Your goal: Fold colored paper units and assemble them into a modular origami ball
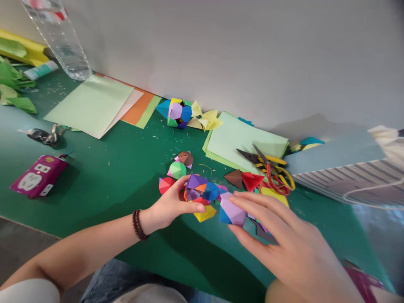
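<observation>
My left hand (168, 206), with a dark bead bracelet at the wrist, grips a multicoloured folded-paper ball (197, 185) of purple, blue, orange, red and yellow faces. Between the thumb and fingers of my right hand (284, 231) is a lilac and blue folded-paper piece (232, 209), close to the ball's right side; whether the two touch I cannot tell. Beyond my left hand lie a red folded piece (166, 184), a green one (177, 170) and a brown one (185, 158). Near my right fingers are a brown piece (234, 179) and a red piece (252, 181).
Scissors (277, 172) with red and yellow handles lie on pale green paper (246, 139). Another folded ball (179, 112) rests by the wall. At left are a paper stack (91, 105), a plastic bottle (67, 46), keys (47, 135) and a purple power socket (39, 176).
</observation>
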`<state>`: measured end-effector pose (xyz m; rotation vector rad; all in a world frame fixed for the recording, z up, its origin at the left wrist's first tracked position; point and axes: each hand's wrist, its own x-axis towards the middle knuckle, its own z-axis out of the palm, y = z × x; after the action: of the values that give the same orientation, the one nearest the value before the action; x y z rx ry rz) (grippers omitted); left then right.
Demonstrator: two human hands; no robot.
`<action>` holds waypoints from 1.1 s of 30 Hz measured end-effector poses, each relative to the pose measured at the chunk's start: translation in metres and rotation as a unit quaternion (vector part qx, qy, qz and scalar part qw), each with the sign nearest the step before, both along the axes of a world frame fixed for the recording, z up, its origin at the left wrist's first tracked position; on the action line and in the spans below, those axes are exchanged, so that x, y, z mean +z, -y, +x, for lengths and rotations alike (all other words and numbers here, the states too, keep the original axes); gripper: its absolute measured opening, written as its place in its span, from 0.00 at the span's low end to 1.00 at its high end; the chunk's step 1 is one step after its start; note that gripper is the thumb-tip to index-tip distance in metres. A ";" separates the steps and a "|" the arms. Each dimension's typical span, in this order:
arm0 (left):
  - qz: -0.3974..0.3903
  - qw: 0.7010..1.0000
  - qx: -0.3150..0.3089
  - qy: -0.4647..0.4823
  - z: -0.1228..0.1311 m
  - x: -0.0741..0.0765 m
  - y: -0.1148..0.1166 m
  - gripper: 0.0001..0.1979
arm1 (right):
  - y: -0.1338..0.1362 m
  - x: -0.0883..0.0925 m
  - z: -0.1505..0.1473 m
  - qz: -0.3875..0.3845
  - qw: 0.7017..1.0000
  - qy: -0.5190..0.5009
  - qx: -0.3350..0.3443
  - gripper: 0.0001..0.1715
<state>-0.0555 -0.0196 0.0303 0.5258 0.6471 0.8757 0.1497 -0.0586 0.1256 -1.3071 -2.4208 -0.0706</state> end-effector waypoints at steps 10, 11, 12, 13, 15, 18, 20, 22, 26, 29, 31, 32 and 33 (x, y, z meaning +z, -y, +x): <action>0.160 0.980 -0.005 -0.115 -0.006 0.002 0.005 0.38 | -0.003 -0.005 0.002 -0.075 0.992 -0.021 0.102 0.18; 0.176 0.976 -0.006 -0.132 -0.007 0.003 0.006 0.38 | -0.003 -0.005 0.003 -0.082 0.990 -0.019 0.111 0.18; 0.192 0.970 -0.005 -0.149 -0.007 0.004 0.006 0.39 | -0.004 -0.006 0.003 -0.085 0.990 -0.018 0.115 0.19; 0.208 0.964 -0.003 -0.167 -0.008 0.005 0.007 0.39 | -0.005 -0.007 0.003 -0.088 0.989 -0.017 0.116 0.19; 0.234 0.952 -0.001 -0.196 -0.008 0.006 0.007 0.40 | -0.006 -0.009 0.003 -0.093 0.989 -0.018 0.113 0.18; 0.256 0.943 0.007 -0.211 -0.009 0.006 0.007 0.40 | -0.006 -0.010 0.001 -0.093 0.989 -0.017 0.111 0.18; 0.263 0.942 0.007 -0.207 -0.009 0.005 0.007 0.41 | -0.005 -0.009 0.001 -0.097 0.989 -0.020 0.107 0.17; 0.263 0.944 0.003 -0.200 -0.009 0.005 0.006 0.41 | -0.005 -0.008 0.001 -0.102 0.989 -0.024 0.103 0.17; 0.256 0.948 -0.011 -0.189 -0.009 0.005 0.007 0.44 | -0.006 -0.008 0.002 -0.102 0.989 -0.024 0.102 0.16; 0.252 0.951 -0.020 -0.181 -0.009 0.005 0.007 0.49 | -0.008 -0.010 0.004 -0.099 0.990 -0.018 0.103 0.16; 0.250 0.952 -0.028 -0.175 -0.009 0.006 0.007 0.50 | -0.010 -0.010 0.005 -0.099 0.989 -0.015 0.105 0.16; 0.250 0.952 -0.032 -0.173 -0.009 0.006 0.007 0.50 | -0.010 -0.010 0.006 -0.099 0.989 -0.015 0.107 0.16; 0.251 0.952 -0.034 -0.173 -0.009 0.006 0.007 0.49 | -0.011 -0.010 0.006 -0.099 0.989 -0.015 0.109 0.16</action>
<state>-0.0648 -0.0266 0.0361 1.1727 0.7186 0.8915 0.1555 -0.0475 0.1157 -1.1021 -2.5809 0.2535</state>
